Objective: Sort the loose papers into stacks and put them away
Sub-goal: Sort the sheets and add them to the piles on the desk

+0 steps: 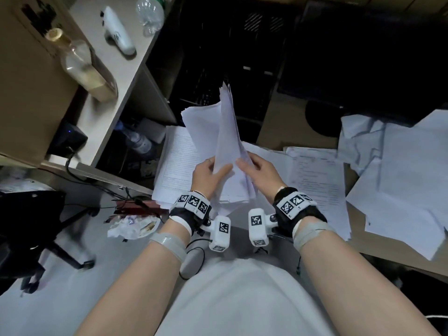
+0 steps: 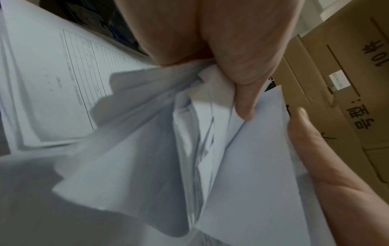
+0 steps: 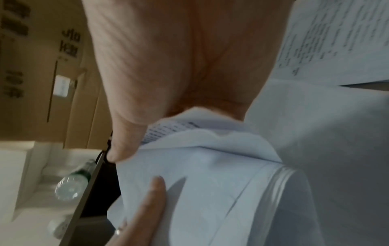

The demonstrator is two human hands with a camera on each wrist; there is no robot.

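Note:
A bundle of white papers (image 1: 226,127) stands nearly upright at the middle of the head view. My left hand (image 1: 214,168) pinches its lower left edge, thumb on the front sheet. My right hand (image 1: 244,161) grips the lower right edge. In the left wrist view the left hand's thumb (image 2: 242,93) presses into fanned sheets (image 2: 147,149). In the right wrist view the bundle (image 3: 210,183) curls under the right hand's thumb (image 3: 126,129). Below lies a stack topped by a ruled form (image 1: 174,163). A printed stack (image 1: 317,185) lies to the right, with loose crumpled sheets (image 1: 400,180) beyond.
A desk shelf at the left carries a glass bottle (image 1: 84,69), a white handheld device (image 1: 118,32) and a plastic bottle (image 1: 150,13), beside a cardboard box (image 1: 26,88). A black crate (image 1: 218,57) stands behind the papers. A crumpled wrapper (image 1: 133,227) and a chair base (image 1: 48,246) are on the floor.

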